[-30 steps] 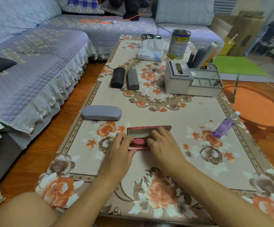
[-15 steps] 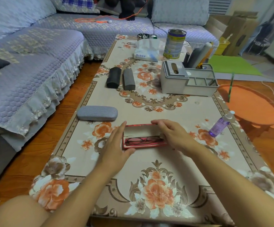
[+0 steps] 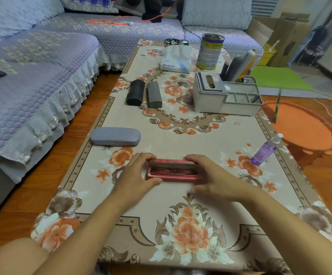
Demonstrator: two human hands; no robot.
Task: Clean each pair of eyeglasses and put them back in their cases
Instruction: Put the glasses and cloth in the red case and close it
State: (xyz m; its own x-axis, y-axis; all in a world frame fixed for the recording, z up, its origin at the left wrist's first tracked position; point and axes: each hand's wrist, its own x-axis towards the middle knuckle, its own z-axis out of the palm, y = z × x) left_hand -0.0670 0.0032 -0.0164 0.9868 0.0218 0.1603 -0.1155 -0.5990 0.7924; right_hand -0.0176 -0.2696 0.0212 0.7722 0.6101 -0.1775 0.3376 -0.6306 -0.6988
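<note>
A red glasses case [image 3: 173, 176] lies in the middle of the floral table, its lid tipped partly down over the base. Dark-framed glasses [image 3: 173, 172] show through the gap inside. My left hand [image 3: 136, 174] grips the case's left end, fingers curled over the lid and thumb at the front. My right hand [image 3: 212, 176] grips the right end, fingers on the lid's top edge. A closed grey case [image 3: 115, 136] lies to the left. A black case [image 3: 135, 92] and a dark grey case [image 3: 154, 94] lie side by side farther back.
A purple spray bottle [image 3: 265, 150] stands near the table's right edge. Farther back are a grey organiser with tissue box [image 3: 224, 96], a tin can [image 3: 210, 51] and a tissue pack [image 3: 176, 59]. A lilac sofa [image 3: 32, 76] runs along the left; an orange tub [image 3: 300, 128] sits on the right floor.
The case stood open with the lid upright; both hands have since moved onto the lid and tipped it down toward the base over the glasses.
</note>
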